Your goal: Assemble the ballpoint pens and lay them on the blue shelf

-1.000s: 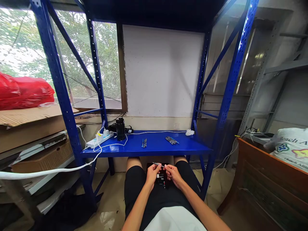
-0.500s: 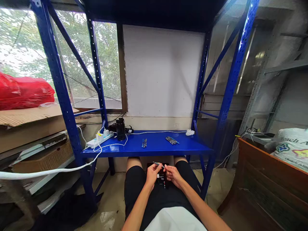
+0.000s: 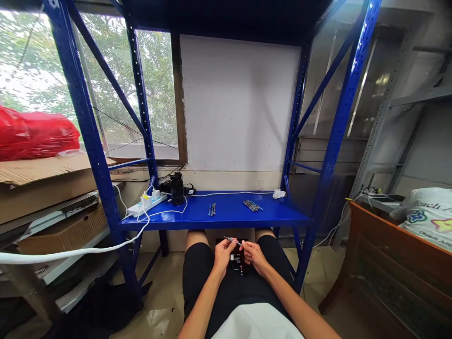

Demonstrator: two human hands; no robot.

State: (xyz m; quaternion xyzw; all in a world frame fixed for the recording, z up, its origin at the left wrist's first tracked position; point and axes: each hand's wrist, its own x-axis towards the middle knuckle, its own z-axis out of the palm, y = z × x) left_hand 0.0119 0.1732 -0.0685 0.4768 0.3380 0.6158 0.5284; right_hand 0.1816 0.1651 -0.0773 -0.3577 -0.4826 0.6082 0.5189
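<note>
Over my lap, my left hand [image 3: 222,254] pinches a slim pen [image 3: 229,239] between thumb and fingers, with one end pointing out to the left. My right hand [image 3: 254,257] is closed with its fingertips at the pen's other end; that end is partly hidden by the fingers. Below both hands, between my thighs, is a black item [image 3: 237,267] with white print and small red and white dots. Ahead on the blue shelf [image 3: 226,220] lie a few pens [image 3: 212,209] in a small group and a larger bunch of several pens [image 3: 252,205] to the right.
On the shelf's left stand a white power strip [image 3: 146,205] and a black bottle-shaped object [image 3: 177,189]. A white cable [image 3: 106,248] hangs across the left front. Blue uprights frame both sides. A wooden chair [image 3: 384,254] stands at right; cardboard [image 3: 45,174] is at left.
Almost nothing differs. Both hands keep the same place over the lap, and the pen stays between them with at most a slight shift.
</note>
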